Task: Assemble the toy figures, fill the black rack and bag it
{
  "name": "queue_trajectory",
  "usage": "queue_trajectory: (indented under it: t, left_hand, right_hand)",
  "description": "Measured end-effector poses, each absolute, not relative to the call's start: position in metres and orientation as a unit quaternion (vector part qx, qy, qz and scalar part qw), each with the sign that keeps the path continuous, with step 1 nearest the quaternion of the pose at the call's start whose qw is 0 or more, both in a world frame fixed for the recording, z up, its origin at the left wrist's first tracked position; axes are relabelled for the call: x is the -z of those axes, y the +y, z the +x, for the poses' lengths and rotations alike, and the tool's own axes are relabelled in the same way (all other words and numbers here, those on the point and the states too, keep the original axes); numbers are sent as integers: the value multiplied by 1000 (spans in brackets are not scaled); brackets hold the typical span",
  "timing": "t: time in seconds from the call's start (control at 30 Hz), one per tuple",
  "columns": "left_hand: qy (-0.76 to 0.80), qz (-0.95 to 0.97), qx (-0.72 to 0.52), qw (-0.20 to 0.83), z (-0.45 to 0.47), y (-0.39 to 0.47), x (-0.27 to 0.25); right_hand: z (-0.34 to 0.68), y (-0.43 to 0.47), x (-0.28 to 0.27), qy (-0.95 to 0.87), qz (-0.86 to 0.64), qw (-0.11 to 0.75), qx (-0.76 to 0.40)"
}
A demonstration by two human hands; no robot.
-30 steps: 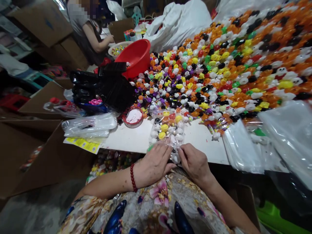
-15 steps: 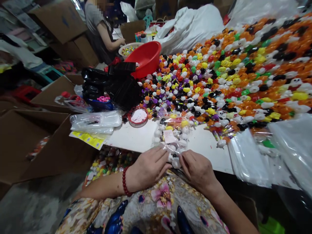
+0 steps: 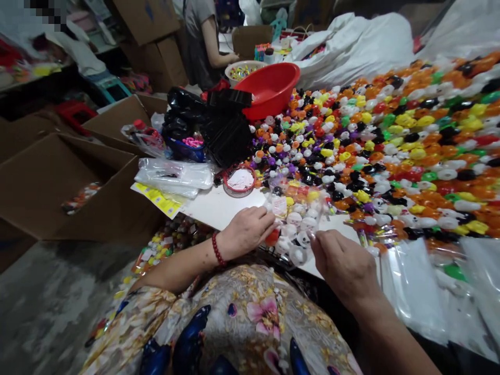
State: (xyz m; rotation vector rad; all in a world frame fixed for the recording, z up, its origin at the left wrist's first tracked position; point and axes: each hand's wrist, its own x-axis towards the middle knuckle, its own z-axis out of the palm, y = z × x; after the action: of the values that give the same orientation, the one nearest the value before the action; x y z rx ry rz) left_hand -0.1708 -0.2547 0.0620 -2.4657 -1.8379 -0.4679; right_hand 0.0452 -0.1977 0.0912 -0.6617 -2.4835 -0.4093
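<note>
In front of me lies a clear plastic bag (image 3: 294, 229) filled with small figures, mostly white, with some yellow and orange ones. A small paper card (image 3: 278, 207) shows at its upper left. My left hand (image 3: 247, 233), with a red bead bracelet (image 3: 217, 249) at the wrist, grips the bag's left edge, fingers bent and close together. At the right edge my right hand (image 3: 346, 263) is closed in a pinch on the plastic. A loose heap of coloured small figures (image 3: 375, 140) spreads just beyond the bag.
A red basin (image 3: 273, 91) stands behind a pile of black plastic (image 3: 228, 130). Left of my hands are a round red basket (image 3: 239, 191) with white slips, stacked clear bags (image 3: 175, 174) and an open carton (image 3: 66, 172). More flat bags (image 3: 414, 284) lie right. A person (image 3: 201, 41) works beyond.
My hands have moved apart and the bag looks spread wider between them, its opening edge less gathered. The view has swung left, so things sit further right.
</note>
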Motion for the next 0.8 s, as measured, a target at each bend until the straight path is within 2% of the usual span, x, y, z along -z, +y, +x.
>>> queue_trajectory:
  t: [0.13, 0.27, 0.43, 0.57, 0.63, 0.73, 0.8]
  left_hand:
    - [-556, -819, 141, 21, -190, -233, -87]
    - [-553, -818, 137, 84, -212, -217, -121]
    - [-548, -801, 201, 130, -237, -225, -171]
    - [-559, -772, 259, 157, -258, -252, -208]
    - [-572, -758, 252, 184, -268, -267, -222]
    - [-620, -715, 223, 233, -279, -290, -238]
    - [-668, -668, 199, 261, -288, -305, -243]
  right_hand:
    - [38, -180, -115, -915, -232, 244, 222]
    - [28, -165, -143, -916, -230, 224, 241]
    - [8, -163, -184, -913, -181, 277, 241]
    - [-15, -168, -207, -934, -115, 279, 189]
    - [-29, -165, -214, -944, -71, 273, 173]
    - [-57, -153, -226, -933, -76, 318, 153]
    - [-83, -143, -232, -944, -113, 305, 50]
